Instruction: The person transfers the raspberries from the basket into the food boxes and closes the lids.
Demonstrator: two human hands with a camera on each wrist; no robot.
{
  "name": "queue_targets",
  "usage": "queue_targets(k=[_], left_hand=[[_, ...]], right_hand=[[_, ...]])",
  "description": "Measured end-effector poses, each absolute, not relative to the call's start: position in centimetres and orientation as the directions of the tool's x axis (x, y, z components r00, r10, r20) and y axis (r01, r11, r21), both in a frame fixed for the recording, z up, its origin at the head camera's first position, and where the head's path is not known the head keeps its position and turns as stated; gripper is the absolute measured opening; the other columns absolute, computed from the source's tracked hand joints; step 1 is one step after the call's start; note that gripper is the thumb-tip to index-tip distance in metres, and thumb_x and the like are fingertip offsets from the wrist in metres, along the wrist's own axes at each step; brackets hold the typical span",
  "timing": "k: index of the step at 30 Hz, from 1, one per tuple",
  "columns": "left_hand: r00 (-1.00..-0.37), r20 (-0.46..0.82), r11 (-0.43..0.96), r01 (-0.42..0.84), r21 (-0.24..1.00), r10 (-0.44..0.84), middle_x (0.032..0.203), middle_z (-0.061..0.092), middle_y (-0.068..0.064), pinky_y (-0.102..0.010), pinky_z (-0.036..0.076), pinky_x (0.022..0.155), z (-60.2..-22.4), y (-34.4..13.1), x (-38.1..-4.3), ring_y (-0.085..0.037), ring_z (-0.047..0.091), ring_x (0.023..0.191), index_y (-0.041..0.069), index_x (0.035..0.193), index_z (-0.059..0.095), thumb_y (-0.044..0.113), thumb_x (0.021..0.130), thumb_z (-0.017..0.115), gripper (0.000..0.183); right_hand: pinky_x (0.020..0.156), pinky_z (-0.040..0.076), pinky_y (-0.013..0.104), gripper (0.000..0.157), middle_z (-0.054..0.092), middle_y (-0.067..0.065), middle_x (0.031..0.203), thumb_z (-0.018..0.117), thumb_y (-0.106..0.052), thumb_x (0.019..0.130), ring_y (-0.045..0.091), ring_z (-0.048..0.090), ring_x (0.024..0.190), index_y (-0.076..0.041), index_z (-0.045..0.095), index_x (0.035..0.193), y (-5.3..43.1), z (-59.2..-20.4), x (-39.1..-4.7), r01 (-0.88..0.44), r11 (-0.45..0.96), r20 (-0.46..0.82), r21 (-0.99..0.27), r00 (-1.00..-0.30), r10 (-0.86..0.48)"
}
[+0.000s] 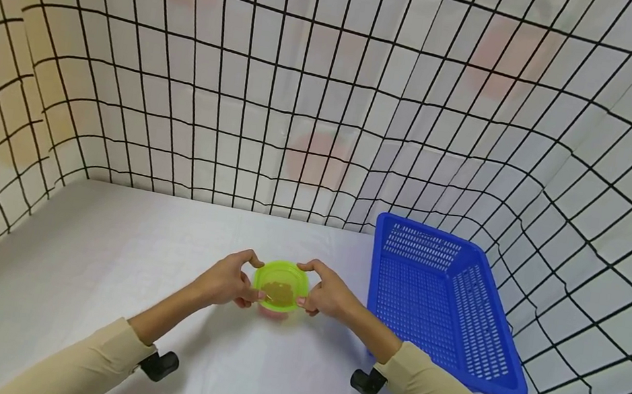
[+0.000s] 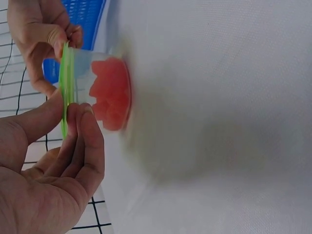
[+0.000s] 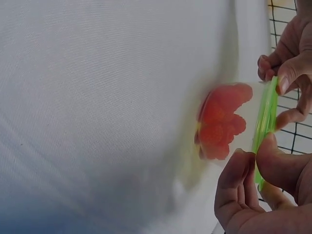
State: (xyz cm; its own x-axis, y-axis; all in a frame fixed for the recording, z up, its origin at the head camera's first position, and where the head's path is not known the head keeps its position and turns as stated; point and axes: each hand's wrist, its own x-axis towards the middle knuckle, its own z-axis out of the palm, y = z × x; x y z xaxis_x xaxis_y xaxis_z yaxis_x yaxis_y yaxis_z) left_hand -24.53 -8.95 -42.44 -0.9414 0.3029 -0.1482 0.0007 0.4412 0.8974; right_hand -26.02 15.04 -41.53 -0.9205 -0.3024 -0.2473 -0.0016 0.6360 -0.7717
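A round clear tub (image 2: 84,78) with a bright green lid (image 1: 282,278) is between my two hands. Red, bumpy-edged pieces (image 3: 219,124) lie in its lower part. My left hand (image 1: 230,280) pinches the lid's rim from the left, its thumb on top and fingers curled under the edge in the left wrist view. On the opposite side, my right hand (image 1: 333,294) pinches the rim the same way. The lid sits level on the tub. Whether the tub's base touches the white tabletop, I cannot tell.
A blue perforated plastic basket (image 1: 422,297) stands to the right, close to my right forearm. Black wire mesh (image 1: 305,96) with white sheeting behind it walls in the back and both sides. White cloth (image 1: 124,245) covers the table.
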Motion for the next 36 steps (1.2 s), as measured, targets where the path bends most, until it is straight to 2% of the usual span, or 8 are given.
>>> queue_targets(k=[6, 12, 20, 26, 30, 33, 36], left_hand=[[-0.941, -0.141, 0.429, 0.006, 0.904, 0.309, 0.072, 0.066, -0.012, -0.037, 0.064, 0.065, -42.5, -8.9, -24.5, -0.023, 0.07, 0.064, 0.001, 0.131, 0.053, 0.004, 0.082, 0.082, 0.057], [-0.942, -0.145, 0.436, 0.001, 0.9, 0.301, 0.071, 0.065, -0.011, -0.037, 0.064, 0.066, -42.5, -8.9, -24.6, -0.023, 0.07, 0.064, 0.001, 0.131, 0.052, 0.004, 0.083, 0.082, 0.057], [-0.943, -0.145, 0.442, 0.003, 0.897, 0.301, 0.069, 0.063, -0.011, -0.039, 0.065, 0.067, -42.6, -8.8, -24.5, -0.026, 0.071, 0.065, 0.001, 0.131, 0.053, 0.003, 0.082, 0.082, 0.057], [-0.945, -0.138, 0.473, 0.019, 0.881, 0.295, 0.07, 0.065, -0.01, -0.037, 0.064, 0.065, -42.4, -8.7, -24.6, -0.023, 0.07, 0.063, 0.002, 0.131, 0.054, 0.005, 0.082, 0.083, 0.057], [-0.946, -0.136, 0.483, 0.025, 0.875, 0.295, 0.071, 0.066, -0.01, -0.036, 0.064, 0.065, -42.2, -8.8, -24.5, -0.024, 0.07, 0.063, 0.002, 0.131, 0.054, 0.006, 0.082, 0.083, 0.057], [-0.944, -0.14, 0.486, 0.025, 0.874, 0.3, 0.072, 0.066, -0.01, -0.038, 0.064, 0.065, -42.2, -8.8, -24.4, -0.023, 0.069, 0.063, 0.002, 0.131, 0.054, 0.007, 0.082, 0.084, 0.058], [-0.943, -0.145, 0.496, 0.024, 0.868, 0.299, 0.072, 0.066, -0.01, -0.038, 0.064, 0.066, -42.1, -8.9, -24.3, -0.021, 0.068, 0.062, 0.002, 0.131, 0.054, 0.009, 0.082, 0.084, 0.058]], right_hand=[[0.058, 0.049, 0.03, 0.065, 0.063, 0.006, 0.062, 0.076, 0.004, 0.081, 0.018, 0.057, 0.057, -0.016, 0.057, 0.141, 15.1, -41.5, -26.0, -0.004, 0.623, -0.226, -0.783, -0.93, -0.289], [0.057, 0.049, 0.03, 0.066, 0.062, 0.005, 0.059, 0.075, 0.007, 0.079, 0.017, 0.056, 0.054, -0.013, 0.059, 0.14, 15.0, -41.4, -25.9, -0.014, 0.603, -0.202, -0.797, -0.935, -0.29], [0.058, 0.06, 0.032, 0.065, 0.061, 0.004, 0.059, 0.077, 0.006, 0.081, 0.016, 0.057, 0.052, -0.012, 0.058, 0.14, 14.9, -41.2, -25.9, -0.026, 0.623, -0.205, -0.782, -0.933, -0.297], [0.065, 0.06, 0.034, 0.068, 0.066, 0.007, 0.065, 0.077, 0.002, 0.084, 0.019, 0.063, 0.059, -0.017, 0.051, 0.144, 15.0, -40.6, -25.8, -0.043, 0.671, -0.243, -0.74, -0.914, -0.326], [0.068, 0.062, 0.035, 0.07, 0.067, 0.012, 0.076, 0.079, 0.001, 0.083, 0.022, 0.066, 0.065, -0.019, 0.048, 0.143, 14.9, -40.0, -26.4, -0.019, 0.689, -0.299, -0.725, -0.892, -0.34], [0.07, 0.064, 0.035, 0.062, 0.066, 0.015, 0.09, 0.077, -0.001, 0.086, 0.022, 0.067, 0.068, -0.019, 0.051, 0.14, 14.9, -39.8, -27.0, 0.024, 0.685, -0.336, -0.728, -0.884, -0.326], [0.069, 0.065, 0.034, 0.044, 0.066, 0.016, 0.096, 0.068, -0.008, 0.096, 0.022, 0.066, 0.069, -0.016, 0.055, 0.137, 14.8, -39.9, -27.6, 0.073, 0.67, -0.369, -0.739, -0.875, -0.312]])
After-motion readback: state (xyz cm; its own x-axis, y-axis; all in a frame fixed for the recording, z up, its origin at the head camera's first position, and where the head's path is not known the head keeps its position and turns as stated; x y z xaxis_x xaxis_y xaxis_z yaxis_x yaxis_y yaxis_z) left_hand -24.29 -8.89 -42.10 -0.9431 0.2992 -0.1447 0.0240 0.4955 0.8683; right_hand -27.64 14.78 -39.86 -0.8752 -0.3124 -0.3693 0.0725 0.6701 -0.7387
